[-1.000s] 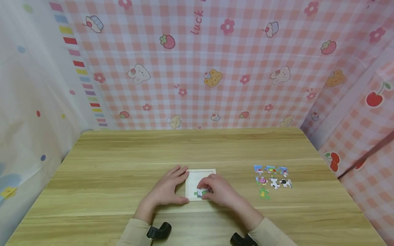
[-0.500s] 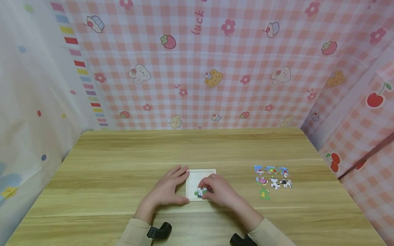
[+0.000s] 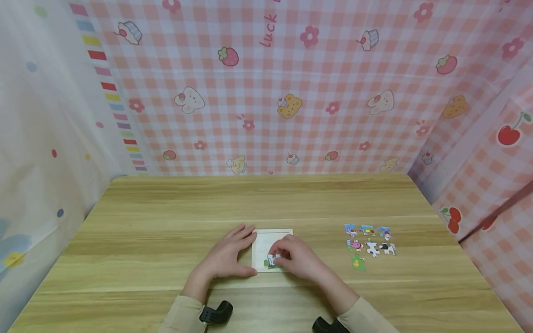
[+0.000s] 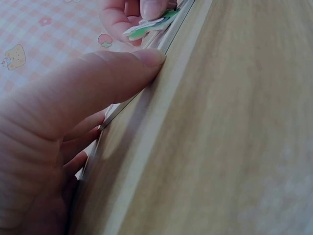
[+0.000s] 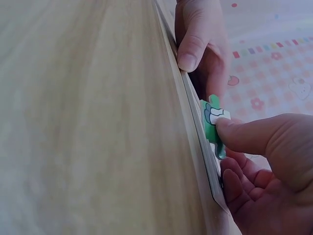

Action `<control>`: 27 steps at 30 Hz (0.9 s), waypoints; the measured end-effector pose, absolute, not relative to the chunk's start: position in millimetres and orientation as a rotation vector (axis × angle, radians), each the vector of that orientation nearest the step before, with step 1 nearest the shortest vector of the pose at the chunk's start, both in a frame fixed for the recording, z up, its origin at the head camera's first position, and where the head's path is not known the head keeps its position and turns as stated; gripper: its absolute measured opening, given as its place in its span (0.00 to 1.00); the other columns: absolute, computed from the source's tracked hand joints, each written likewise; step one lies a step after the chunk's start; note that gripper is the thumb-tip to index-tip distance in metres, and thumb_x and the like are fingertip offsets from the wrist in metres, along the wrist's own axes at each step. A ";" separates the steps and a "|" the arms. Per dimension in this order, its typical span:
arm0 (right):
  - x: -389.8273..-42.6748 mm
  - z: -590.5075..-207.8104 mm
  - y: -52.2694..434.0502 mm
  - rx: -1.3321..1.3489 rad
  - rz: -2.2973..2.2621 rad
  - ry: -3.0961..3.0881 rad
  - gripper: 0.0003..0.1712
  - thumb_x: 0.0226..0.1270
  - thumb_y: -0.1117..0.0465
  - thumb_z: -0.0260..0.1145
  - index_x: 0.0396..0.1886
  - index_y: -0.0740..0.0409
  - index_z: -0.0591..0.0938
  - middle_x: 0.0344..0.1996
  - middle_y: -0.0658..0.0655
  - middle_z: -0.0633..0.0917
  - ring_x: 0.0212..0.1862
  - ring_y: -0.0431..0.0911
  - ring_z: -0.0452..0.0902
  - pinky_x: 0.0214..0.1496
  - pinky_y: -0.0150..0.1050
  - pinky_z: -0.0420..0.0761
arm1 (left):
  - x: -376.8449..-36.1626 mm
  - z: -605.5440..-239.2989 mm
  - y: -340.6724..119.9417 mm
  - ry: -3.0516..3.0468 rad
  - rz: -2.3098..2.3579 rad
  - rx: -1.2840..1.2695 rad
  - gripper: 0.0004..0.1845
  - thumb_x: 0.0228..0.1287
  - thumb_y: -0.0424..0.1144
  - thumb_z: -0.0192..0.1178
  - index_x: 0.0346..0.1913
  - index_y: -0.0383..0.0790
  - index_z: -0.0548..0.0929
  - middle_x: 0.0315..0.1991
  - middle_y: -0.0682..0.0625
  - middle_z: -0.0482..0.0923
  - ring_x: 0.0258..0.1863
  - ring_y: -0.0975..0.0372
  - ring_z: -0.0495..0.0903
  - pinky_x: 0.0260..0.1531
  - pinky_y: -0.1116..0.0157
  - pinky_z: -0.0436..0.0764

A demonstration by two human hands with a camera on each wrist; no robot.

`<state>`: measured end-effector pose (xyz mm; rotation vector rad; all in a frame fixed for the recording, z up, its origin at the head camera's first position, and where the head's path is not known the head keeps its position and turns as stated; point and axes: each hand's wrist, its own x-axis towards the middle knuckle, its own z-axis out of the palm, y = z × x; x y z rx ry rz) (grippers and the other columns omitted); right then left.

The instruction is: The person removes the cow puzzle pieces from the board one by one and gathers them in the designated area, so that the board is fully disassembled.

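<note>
The tray [image 3: 262,240] is a flat, pale square board with a thin raised rim, lying on a smooth wood-grain table [image 3: 166,208]. The piece [image 3: 271,262] is a small flat jigsaw cut-out, glossy, printed green and white with a little dark blue.

The right hand [image 3: 296,257] pinches the piece between thumb and fingertips, the other fingers curled beneath. The piece sits at the tips of that hand, over the tray's near left corner. The left hand [image 3: 228,254] lies just left of the tray, fingers fairly straight along its left edge and the thumb pressing its near edge; it holds nothing.

To the right of the right hand, well apart from it, seven loose pieces [image 3: 368,245] lie in rows on the table, small, knobbed and brightly coloured.

The head view shows the whole layout but the piece only as a speck under the fingers. The right wrist view shows the piece [image 5: 213,123] tilted, one edge at the tray's rim [image 5: 195,142], with the thumb [image 5: 254,134] on its face. The left wrist view shows the left thumb [image 4: 105,81] flat against the rim [image 4: 146,93], and the piece [image 4: 146,27] beyond it.

Behind the table hangs pink checked cloth [image 3: 291,83] with printed cupcakes and strawberries.
</note>
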<state>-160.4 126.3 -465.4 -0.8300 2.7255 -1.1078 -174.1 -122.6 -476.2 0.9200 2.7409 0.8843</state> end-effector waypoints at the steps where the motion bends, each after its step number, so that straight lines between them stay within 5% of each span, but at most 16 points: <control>1: -160.5 -465.6 126.5 -0.829 -1.113 2.721 0.07 0.62 0.66 0.72 0.37 0.51 0.85 0.30 0.45 0.74 0.34 0.40 0.69 0.36 0.34 0.72 | -174.2 -476.5 -122.6 2.741 0.884 0.919 0.51 0.47 0.54 0.75 0.72 0.35 0.67 0.76 0.45 0.57 0.77 0.47 0.48 0.71 0.43 0.55; 27: -153.9 -454.2 147.0 -0.821 -1.320 2.570 0.07 0.68 0.66 0.67 0.41 0.50 0.85 0.32 0.43 0.81 0.37 0.38 0.74 0.42 0.34 0.77 | -175.5 -478.5 -122.7 2.746 0.872 0.910 0.51 0.47 0.55 0.75 0.73 0.35 0.66 0.77 0.46 0.56 0.77 0.48 0.47 0.71 0.45 0.54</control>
